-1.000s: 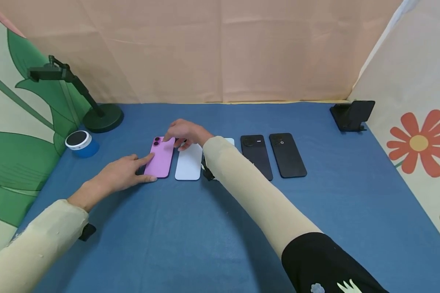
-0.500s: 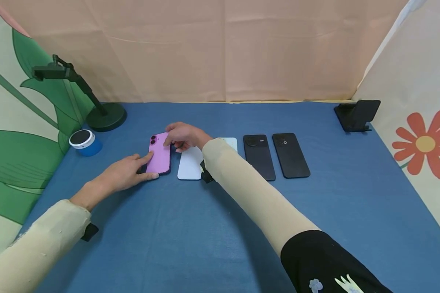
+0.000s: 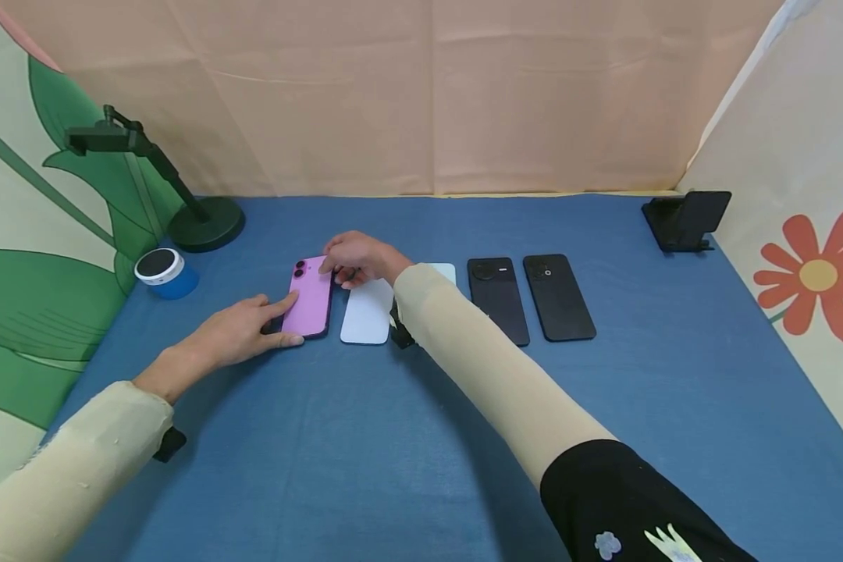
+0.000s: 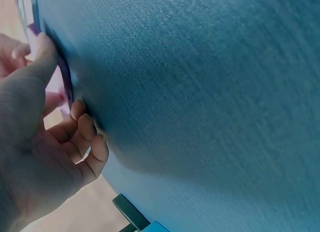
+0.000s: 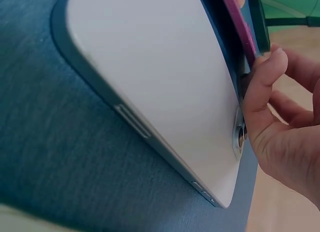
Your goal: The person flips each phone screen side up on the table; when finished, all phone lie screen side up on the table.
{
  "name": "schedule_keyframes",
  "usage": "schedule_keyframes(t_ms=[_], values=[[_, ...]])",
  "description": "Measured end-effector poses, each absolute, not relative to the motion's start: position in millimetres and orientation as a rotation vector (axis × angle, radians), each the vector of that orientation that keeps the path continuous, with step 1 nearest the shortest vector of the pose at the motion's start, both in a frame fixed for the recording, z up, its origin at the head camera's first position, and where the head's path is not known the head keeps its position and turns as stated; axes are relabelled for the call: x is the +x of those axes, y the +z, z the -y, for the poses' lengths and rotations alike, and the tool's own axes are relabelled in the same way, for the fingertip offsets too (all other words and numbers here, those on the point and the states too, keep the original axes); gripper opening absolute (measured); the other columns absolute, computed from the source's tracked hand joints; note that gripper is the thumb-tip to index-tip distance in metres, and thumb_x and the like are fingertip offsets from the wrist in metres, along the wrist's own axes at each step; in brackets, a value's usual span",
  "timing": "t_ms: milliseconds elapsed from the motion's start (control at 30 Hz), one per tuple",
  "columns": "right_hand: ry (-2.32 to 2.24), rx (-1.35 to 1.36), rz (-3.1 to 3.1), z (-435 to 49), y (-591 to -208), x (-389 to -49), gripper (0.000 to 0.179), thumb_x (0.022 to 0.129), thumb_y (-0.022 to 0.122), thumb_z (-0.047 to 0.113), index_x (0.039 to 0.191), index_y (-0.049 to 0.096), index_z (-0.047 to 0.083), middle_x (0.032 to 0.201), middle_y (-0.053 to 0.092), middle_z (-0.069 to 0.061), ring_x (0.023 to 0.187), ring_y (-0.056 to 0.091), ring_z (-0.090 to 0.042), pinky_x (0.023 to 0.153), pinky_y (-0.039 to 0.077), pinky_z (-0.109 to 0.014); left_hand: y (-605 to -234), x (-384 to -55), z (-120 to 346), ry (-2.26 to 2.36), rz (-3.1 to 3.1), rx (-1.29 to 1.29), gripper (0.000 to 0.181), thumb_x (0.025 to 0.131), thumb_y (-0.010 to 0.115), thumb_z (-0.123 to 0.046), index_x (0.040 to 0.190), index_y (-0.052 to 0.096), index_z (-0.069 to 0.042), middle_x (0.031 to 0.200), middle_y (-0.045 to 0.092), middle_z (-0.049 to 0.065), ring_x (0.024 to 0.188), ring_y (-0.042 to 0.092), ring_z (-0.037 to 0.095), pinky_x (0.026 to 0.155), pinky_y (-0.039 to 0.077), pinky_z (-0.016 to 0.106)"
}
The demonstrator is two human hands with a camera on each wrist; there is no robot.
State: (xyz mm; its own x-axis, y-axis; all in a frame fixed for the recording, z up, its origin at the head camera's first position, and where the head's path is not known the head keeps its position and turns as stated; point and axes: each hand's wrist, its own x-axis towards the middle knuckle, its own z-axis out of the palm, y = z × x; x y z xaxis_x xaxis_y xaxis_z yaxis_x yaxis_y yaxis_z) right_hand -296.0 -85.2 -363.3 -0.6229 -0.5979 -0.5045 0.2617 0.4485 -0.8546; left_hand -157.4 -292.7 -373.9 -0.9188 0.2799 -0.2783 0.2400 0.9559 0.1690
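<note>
A pink phone (image 3: 307,306) lies back up at the left end of a row of phones, a dark strip showing along its right edge. My left hand (image 3: 242,332) holds its lower left corner, the thumb at the bottom edge and a finger at the left side. My right hand (image 3: 358,259) pinches its upper right part, other fingers curled beneath the palm. In the right wrist view only the pink phone's thin edge (image 5: 240,27) shows beside those fingers. A white phone (image 3: 365,316) lies just right of it, partly under my right wrist.
A pale blue phone (image 3: 446,272) is mostly hidden by my right forearm. Two black phones (image 3: 499,300) (image 3: 559,298) lie further right. Behind stand a dark green stand (image 3: 207,225), a blue and white round container (image 3: 168,275) and a black phone stand (image 3: 684,222).
The pink phone has shifted slightly away from the white phone, and its dark right edge has come into view. Both hands keep their places on it. The head view has turned slightly.
</note>
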Motion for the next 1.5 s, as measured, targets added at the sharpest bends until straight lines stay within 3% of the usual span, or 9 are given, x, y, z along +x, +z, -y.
schedule_keyframes(t_ms=[233, 500, 833, 1100, 1333, 1500], values=[[-1.277, -0.306, -1.934, 84, -363, -295, 0.055, 0.098, 0.063, 0.011, 0.150, 0.048, 0.021, 0.081, 0.048, -0.006, 0.060, 0.043, -0.016, 0.057, 0.046, -0.026, -374, -158, 295, 0.196, -2.803, 0.386, 0.090, 0.089, 0.062, -0.065, 0.158, 0.032, -0.015, 0.091, 0.053, 0.009, 0.074, 0.048, 0.020, 0.060, 0.035, 0.031], [-1.283, -0.312, -1.977, 78, -363, -294, 0.055, 0.097, 0.064, 0.009, 0.148, 0.052, 0.022, 0.077, 0.046, -0.005, 0.060, 0.045, -0.015, 0.057, 0.049, -0.026, -377, -157, 293, 0.173, -2.819, 0.437, 0.086, 0.093, 0.060, -0.062, 0.158, 0.031, -0.015, 0.093, 0.055, 0.009, 0.074, 0.049, 0.019, 0.063, 0.037, 0.031], [-1.342, -0.301, -1.972, 73, -363, -290, 0.055, 0.096, 0.065, 0.006, 0.148, 0.053, 0.020, 0.077, 0.049, -0.006, 0.061, 0.047, -0.015, 0.056, 0.051, -0.026, -379, -156, 290, 0.139, -2.858, 0.462, 0.078, 0.095, 0.061, -0.055, 0.157, 0.035, -0.014, 0.089, 0.055, 0.007, 0.074, 0.049, 0.019, 0.064, 0.038, 0.032], [-1.372, -0.294, -1.971, 73, -364, -284, 0.054, 0.096, 0.065, 0.005, 0.147, 0.053, 0.015, 0.078, 0.048, -0.006, 0.061, 0.045, -0.015, 0.055, 0.050, -0.026, -378, -156, 292, 0.155, -2.832, 0.457, 0.082, 0.093, 0.059, -0.062, 0.157, 0.035, -0.016, 0.094, 0.056, 0.008, 0.078, 0.051, 0.020, 0.067, 0.040, 0.034], [-1.350, -0.265, -1.984, 73, -360, -282, 0.053, 0.096, 0.065, 0.006, 0.147, 0.053, 0.012, 0.070, 0.046, -0.005, 0.059, 0.044, -0.014, 0.054, 0.051, -0.025, -372, -154, 281, 0.203, -2.810, 0.411, 0.092, 0.088, 0.060, -0.070, 0.157, 0.035, -0.014, 0.088, 0.050, 0.007, 0.075, 0.047, 0.018, 0.061, 0.034, 0.030], [-1.359, -0.251, -1.985, 74, -358, -281, 0.053, 0.095, 0.065, 0.004, 0.146, 0.053, 0.009, 0.069, 0.046, -0.005, 0.058, 0.045, -0.013, 0.056, 0.052, -0.025, -368, -148, 268, 0.298, -2.861, 0.468, 0.082, 0.091, 0.063, -0.062, 0.156, 0.038, -0.018, 0.085, 0.050, 0.005, 0.072, 0.046, 0.017, 0.060, 0.034, 0.029]])
